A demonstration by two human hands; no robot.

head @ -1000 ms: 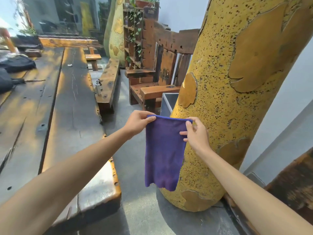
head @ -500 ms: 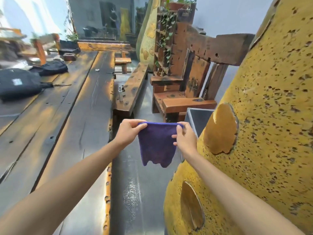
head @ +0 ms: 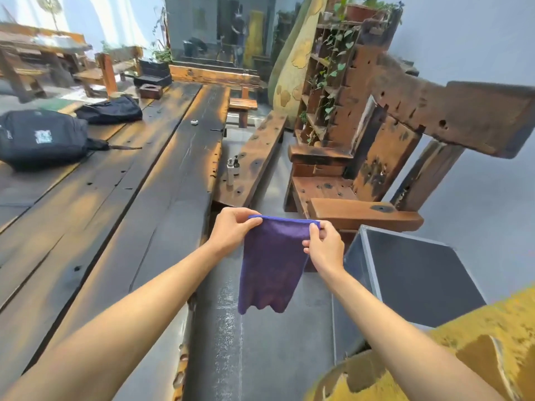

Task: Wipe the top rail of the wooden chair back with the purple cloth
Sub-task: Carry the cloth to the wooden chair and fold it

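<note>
A purple cloth (head: pixel 272 264) hangs flat in front of me over the grey floor. My left hand (head: pixel 231 227) pinches its upper left corner and my right hand (head: pixel 325 247) pinches its upper right corner. The wooden chair (head: pixel 347 192) stands ahead to the right, its seat facing left. Its thick, worn top rail (head: pixel 451 117) runs across the upper right, well above and beyond the cloth. Both hands are short of the chair, near its front armrest (head: pixel 364 215).
A long dark plank table (head: pixel 130 198) fills the left, with black bags (head: pixel 40 137) on it. A wooden bench (head: pixel 254 157) with small bottles (head: pixel 231 169) lies ahead. A grey box (head: pixel 405 273) and a yellow pillar (head: pixel 434 357) stand at the right. A plant shelf (head: pixel 333 82) is behind the chair.
The view has swung left and forward, past the yellow pillar, so the chair and its top rail loom larger. Both hands still hold the cloth stretched by its top corners.
</note>
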